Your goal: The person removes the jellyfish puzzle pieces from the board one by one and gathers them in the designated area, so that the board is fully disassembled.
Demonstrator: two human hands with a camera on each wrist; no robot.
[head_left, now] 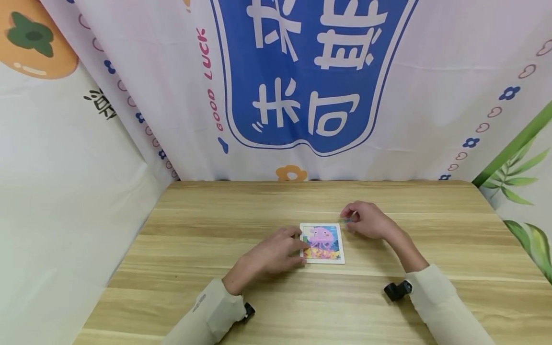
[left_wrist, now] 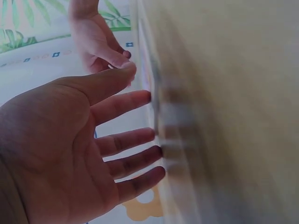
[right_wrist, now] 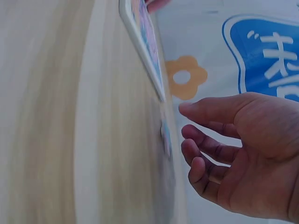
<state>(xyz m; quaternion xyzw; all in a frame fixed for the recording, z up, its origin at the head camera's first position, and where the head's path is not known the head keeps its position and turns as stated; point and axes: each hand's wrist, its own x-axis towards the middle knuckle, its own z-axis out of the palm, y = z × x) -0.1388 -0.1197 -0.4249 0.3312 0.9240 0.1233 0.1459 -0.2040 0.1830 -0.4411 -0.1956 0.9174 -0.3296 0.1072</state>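
Note:
A small square jigsaw puzzle [head_left: 321, 243] in a white frame [head_left: 334, 261] lies on the table, showing a pink octopus-like figure over a blue and yellow seabed. Its upper left has a pale patch. My left hand [head_left: 278, 251] is at the frame's left side, fingers spread and reaching over that edge; the left wrist view shows them nearly straight. Beyond the frame's upper right corner is my right hand [head_left: 366, 220], loosely bent over a small bluish puzzle piece [right_wrist: 166, 138]. In the right wrist view the piece lies on the table, apart from the fingertips.
The wood-grain table [head_left: 215, 215] ends at the back against a printed cloth [head_left: 414, 158]. Another cloth [head_left: 77, 191] hangs along the left side. A black wrist camera [head_left: 397, 290] sits at the right cuff, and another [head_left: 248, 312] at the left.

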